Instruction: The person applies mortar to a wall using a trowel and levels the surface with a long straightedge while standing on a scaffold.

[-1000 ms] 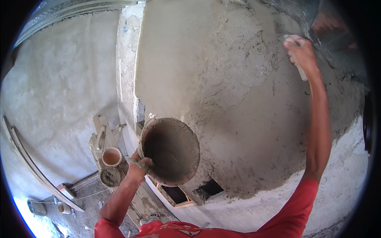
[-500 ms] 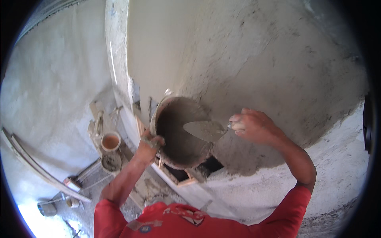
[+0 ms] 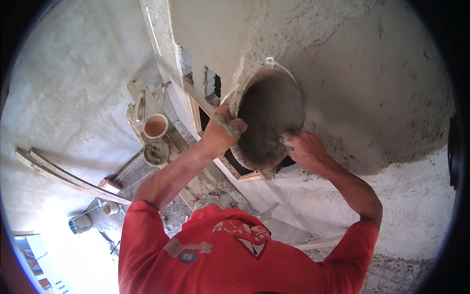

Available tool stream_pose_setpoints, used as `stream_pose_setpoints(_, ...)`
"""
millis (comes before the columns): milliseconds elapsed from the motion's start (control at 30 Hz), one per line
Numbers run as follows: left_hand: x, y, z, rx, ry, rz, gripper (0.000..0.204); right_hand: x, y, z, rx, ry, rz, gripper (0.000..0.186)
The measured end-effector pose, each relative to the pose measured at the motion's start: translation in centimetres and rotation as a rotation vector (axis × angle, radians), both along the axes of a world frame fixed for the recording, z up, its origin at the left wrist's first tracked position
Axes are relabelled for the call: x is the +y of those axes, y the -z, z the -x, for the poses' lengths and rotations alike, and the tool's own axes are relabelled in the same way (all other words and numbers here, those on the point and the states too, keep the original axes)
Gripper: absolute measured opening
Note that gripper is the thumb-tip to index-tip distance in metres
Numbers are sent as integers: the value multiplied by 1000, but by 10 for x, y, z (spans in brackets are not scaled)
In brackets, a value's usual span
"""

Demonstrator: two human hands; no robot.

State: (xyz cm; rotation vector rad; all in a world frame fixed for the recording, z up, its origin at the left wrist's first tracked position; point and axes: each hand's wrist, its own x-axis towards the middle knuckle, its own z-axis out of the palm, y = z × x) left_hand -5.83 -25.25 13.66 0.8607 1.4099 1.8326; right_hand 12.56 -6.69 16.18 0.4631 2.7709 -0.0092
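- Over on the far left, a smooth grey side wall (image 3: 73,98) has two long curved-looking boards (image 3: 73,179) leaning low against it.
- On the floor near those boards sit a grey pail (image 3: 81,224) and, just beside it, a small pale pot (image 3: 110,208).
- Further in, a plank platform (image 3: 200,182) carries a wooden float (image 3: 140,105), a round tub of orange-brown liquid (image 3: 155,126) and, just below that, a bowl of grey mortar (image 3: 156,152).
- The person's left hand (image 3: 223,131), smeared with mortar, is clamped on the near-left rim of the mortar bucket, thumb over the edge, the forearm rising from a red sleeve (image 3: 142,228).
- The mortar bucket (image 3: 268,81) lies between the two hands, up in front of the wall and tipped so that its dark, grey-coated inside faces the person; whether it touches the wall, I cannot tell from here.
- Under its lower edge, a wooden-framed opening (image 3: 248,177) shows in the wall.
- The right hand (image 3: 307,148), well apart from the left, is at the bucket's lower right rim, fingers curled round the pale trowel handle (image 3: 287,141); the blade I cannot make out against the mortar.
- Behind and to the right spreads rough grey plaster (image 3: 367,98), with a paler band of wall (image 3: 416,201) beneath it.
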Motion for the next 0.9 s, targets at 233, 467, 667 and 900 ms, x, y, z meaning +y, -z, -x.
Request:
stream_pose_setpoints(233, -13, 8, 11, -69, -54, 15, 49, -1, 28, -11, 450, -5, 185, 41)
stream_pose_setpoints(467, -14, 0, 17, -161, -71, 19, 46, 8, -6, -10, 458, 16, 94, 41)
stream_pose_setpoints(667, -31, -6, 25, -231, -147, -135, 53, -8, -103, 3, 607, -23, 80, 37)
stream_pose_setpoints(900, -44, -12, 8, -299, -269, -78, 52, -28, -249, -11, 658, -63, 49, 36)
